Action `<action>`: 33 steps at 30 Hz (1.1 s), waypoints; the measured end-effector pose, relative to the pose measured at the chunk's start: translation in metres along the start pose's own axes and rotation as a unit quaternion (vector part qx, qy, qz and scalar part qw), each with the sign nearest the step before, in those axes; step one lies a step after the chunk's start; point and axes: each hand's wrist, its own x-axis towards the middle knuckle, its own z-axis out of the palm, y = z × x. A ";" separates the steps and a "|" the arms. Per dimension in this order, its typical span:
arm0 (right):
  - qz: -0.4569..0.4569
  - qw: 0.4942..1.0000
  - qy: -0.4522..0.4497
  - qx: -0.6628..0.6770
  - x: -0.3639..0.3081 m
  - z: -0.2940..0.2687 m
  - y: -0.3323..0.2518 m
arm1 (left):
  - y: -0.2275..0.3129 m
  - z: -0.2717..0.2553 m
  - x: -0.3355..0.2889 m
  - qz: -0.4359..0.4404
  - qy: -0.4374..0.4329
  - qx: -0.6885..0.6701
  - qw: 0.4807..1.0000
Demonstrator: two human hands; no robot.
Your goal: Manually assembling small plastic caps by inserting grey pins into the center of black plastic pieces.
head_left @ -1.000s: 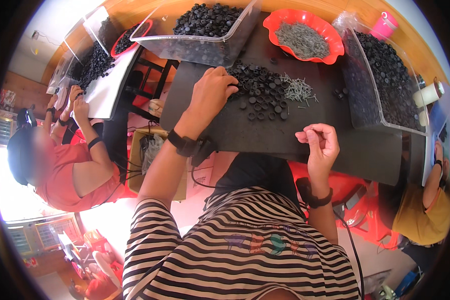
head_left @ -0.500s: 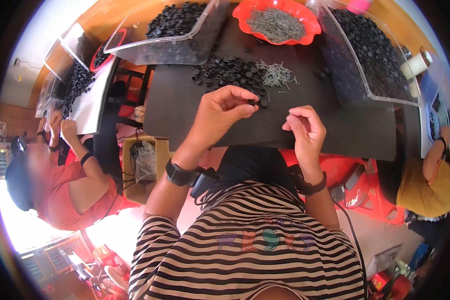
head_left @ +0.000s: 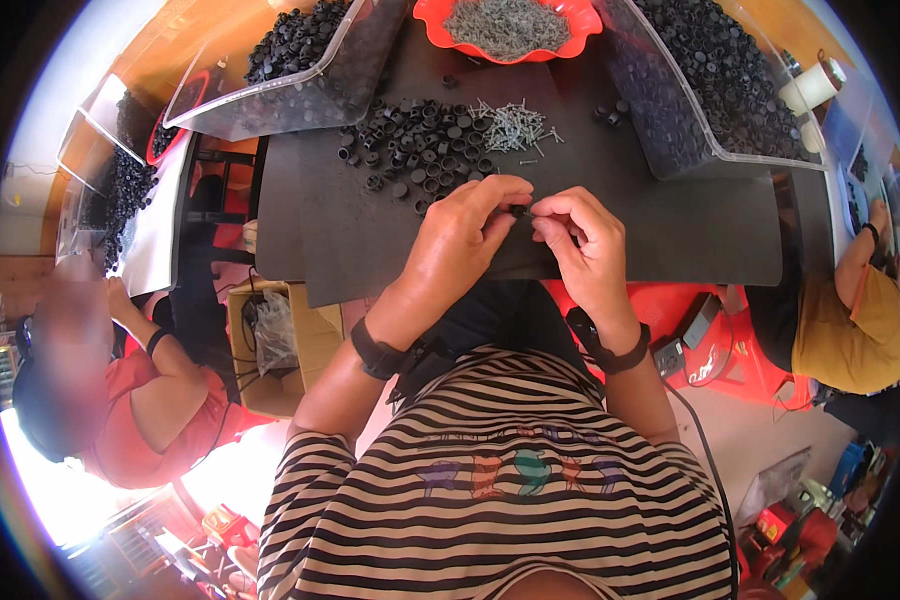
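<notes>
My left hand (head_left: 458, 228) pinches a small round black plastic cap (head_left: 518, 210) between thumb and fingertips, above the near part of the dark table. Close against it, the fingertips of my right hand (head_left: 592, 238) are pinched together at the cap. Whatever small thing they hold is too hidden to make out. Just beyond my left hand lies a loose heap of black caps (head_left: 410, 145), some with their hollow side up. A small pile of silvery screws (head_left: 515, 127) touches the heap's right side.
A red wavy-rimmed bowl (head_left: 434, 32) of screws stands at the back. Clear plastic bins of black caps flank it, a left bin (head_left: 270, 118) and a right bin (head_left: 705, 140). Co-workers sit at either side, one in a red shirt (head_left: 165, 405), another in yellow (head_left: 838, 335).
My hands, apart before, have come together, the right one moving in to the cap in the left. The view has shifted, so the table's things appear further left.
</notes>
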 end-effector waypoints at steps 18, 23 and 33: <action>-0.023 0.979 -0.002 -0.201 -0.002 0.006 -0.019 | 0.006 0.000 -0.006 0.069 0.005 0.080 0.994; 0.005 0.982 -0.019 -0.186 0.000 0.006 -0.028 | 0.006 0.007 -0.011 0.032 -0.002 0.027 0.999; 0.082 0.991 -0.077 -0.069 0.000 -0.006 -0.015 | 0.008 0.008 -0.017 -0.054 -0.019 -0.078 0.995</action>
